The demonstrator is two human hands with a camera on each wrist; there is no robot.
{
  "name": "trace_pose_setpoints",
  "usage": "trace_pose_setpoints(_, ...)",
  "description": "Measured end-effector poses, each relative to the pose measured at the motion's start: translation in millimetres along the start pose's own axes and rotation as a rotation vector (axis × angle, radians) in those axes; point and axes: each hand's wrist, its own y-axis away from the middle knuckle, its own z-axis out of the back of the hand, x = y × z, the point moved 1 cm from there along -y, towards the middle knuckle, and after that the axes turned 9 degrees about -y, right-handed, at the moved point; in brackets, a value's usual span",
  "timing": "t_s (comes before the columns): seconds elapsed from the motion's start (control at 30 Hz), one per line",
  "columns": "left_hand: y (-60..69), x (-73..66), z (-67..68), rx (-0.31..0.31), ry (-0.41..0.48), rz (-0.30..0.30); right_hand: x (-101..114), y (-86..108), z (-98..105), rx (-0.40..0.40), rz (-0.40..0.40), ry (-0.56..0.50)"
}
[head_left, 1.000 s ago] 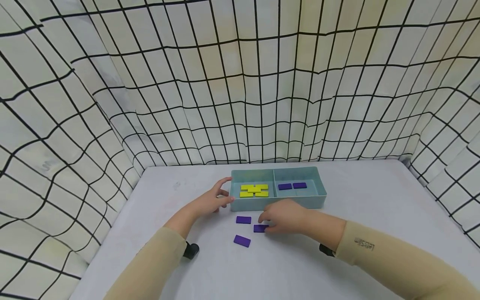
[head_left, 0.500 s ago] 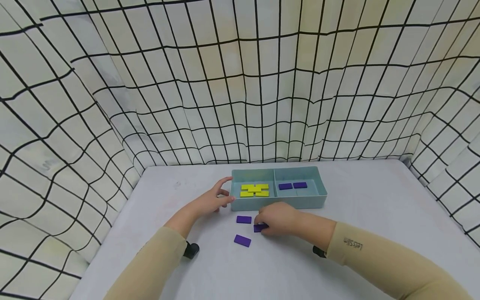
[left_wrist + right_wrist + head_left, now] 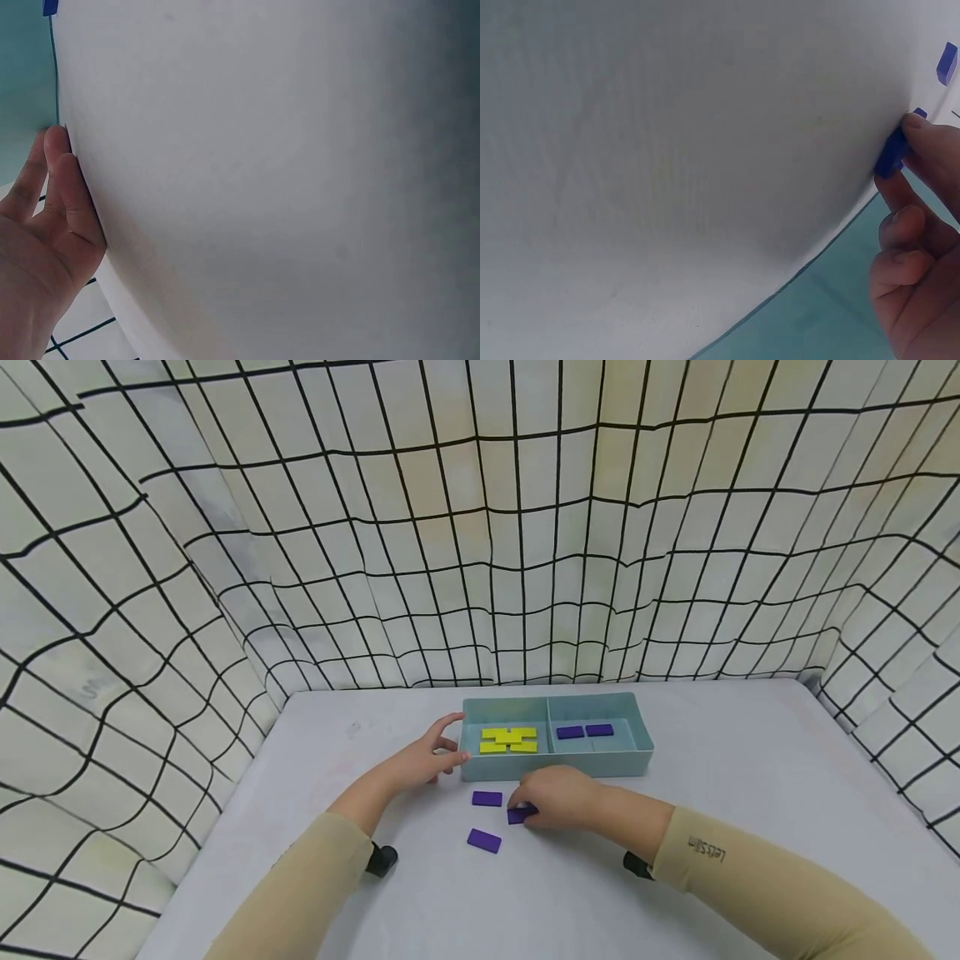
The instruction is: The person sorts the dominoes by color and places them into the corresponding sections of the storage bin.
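Note:
At the left end of a teal two-compartment box (image 3: 615,765), my left hand (image 3: 420,764) rests its fingertips against the wall, fingers mostly straight and holding nothing. In the left wrist view its fingers (image 3: 71,195) touch the box's side. My right hand (image 3: 562,797), in front of the box, pinches a purple rectangular block (image 3: 517,817) between thumb and finger; the right wrist view shows this blue-looking block (image 3: 890,155) too. Two more purple blocks lie on the table: one nearer the box (image 3: 487,798), and a tilted one (image 3: 484,841) closer to me.
Several yellow blocks (image 3: 508,739) lie in the box's left compartment, one resting across others. Its right compartment holds two purple blocks (image 3: 585,732) side by side. A white-covered table (image 3: 735,760) carries everything, and black netting (image 3: 525,543) over white cloth surrounds it.
My right hand has moved slightly left and closed its thumb and finger on the purple block, which now sits slightly tilted. The left hand has stayed at the box.

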Motion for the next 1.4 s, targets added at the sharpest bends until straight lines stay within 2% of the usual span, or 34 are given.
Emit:
trace_pose_setpoints(0.37,0.3,0.4,0.8,0.015,0.017,-0.006,-8.9,2.6,7.0,-0.044,0.022,-0.046)
trace_pose_setpoints(0.6,0.0,1.1,1.0,0.019,0.007,-0.011,-6.2,11.0,29.4,-0.037,-0.032,-0.121)
trace_pose_setpoints(0.77,-1.5,2.1,0.9,0.011,0.007,-0.006,-11.0,17.4,47.5,-0.074,-0.054,-0.132)
trace_pose_setpoints(1.07,-2.1,1.7,0.7,0.017,0.015,-0.010,-34.0,33.9,78.1,-0.129,-0.059,-0.111)
trace_pose_setpoints(1.4,-3.9,3.2,0.9,0.016,0.012,-0.015,-64.8,44.0,97.6,-0.146,-0.089,-0.100)
